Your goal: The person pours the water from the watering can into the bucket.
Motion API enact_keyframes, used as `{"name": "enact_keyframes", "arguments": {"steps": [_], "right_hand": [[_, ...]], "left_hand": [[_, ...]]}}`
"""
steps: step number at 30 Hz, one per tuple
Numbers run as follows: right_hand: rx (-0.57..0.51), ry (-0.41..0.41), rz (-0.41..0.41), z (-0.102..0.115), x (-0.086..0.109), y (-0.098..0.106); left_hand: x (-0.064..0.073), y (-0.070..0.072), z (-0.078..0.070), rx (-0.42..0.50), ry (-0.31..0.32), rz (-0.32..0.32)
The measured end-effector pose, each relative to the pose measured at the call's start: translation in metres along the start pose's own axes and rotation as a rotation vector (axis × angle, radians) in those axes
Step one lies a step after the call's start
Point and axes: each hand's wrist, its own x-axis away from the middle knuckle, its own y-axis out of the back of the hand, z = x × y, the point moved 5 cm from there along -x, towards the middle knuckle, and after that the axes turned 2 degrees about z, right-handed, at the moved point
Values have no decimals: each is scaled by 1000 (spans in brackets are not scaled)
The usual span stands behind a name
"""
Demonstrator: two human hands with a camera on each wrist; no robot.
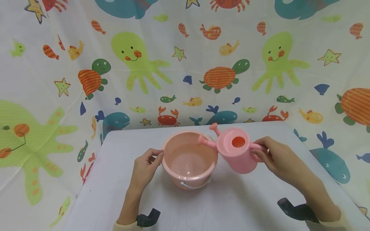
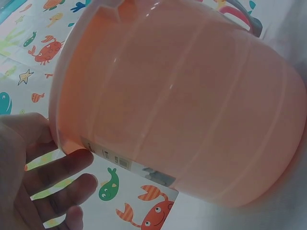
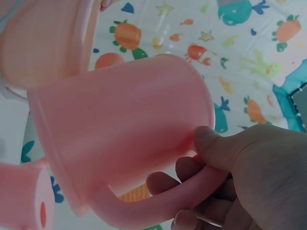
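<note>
In the head view a light pink bucket (image 1: 188, 179) stands upright on the table, a white handle hanging at its front. Bright glints show inside it, low down. My left hand (image 1: 147, 166) pinches the bucket's left rim between thumb and forefinger; the other fingers are loosely bent beside the wall. With my right hand (image 1: 277, 157) I grip the handle of a pink toy watering can (image 1: 240, 160), fingers curled round it. The can is tilted, its round orange-looking opening facing up. A spout (image 1: 206, 141) overlaps the bucket's right rim, and a second pink flared piece (image 1: 214, 127) sticks out behind it.
The table (image 1: 115, 186) has a white cover. Behind it and at both sides hangs a curtain (image 1: 179, 83) printed with sea animals. A black strap with a camera mount sits on each wrist, the right mount (image 1: 297, 210) jutting inward.
</note>
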Motion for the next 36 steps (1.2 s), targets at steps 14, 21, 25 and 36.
{"name": "enact_keyframes", "arguments": {"steps": [14, 21, 25, 36], "right_hand": [[5, 40, -167, -12, 19, -5], [-1, 50, -261, -26, 30, -4], [-28, 29, -296, -37, 39, -4], [-66, -131, -415, -73, 68, 0]], "left_hand": [[0, 0, -1, 7, 11, 3], [1, 1, -1, 13, 14, 7], [1, 1, -1, 8, 12, 5], [1, 0, 0, 8, -1, 1]]}}
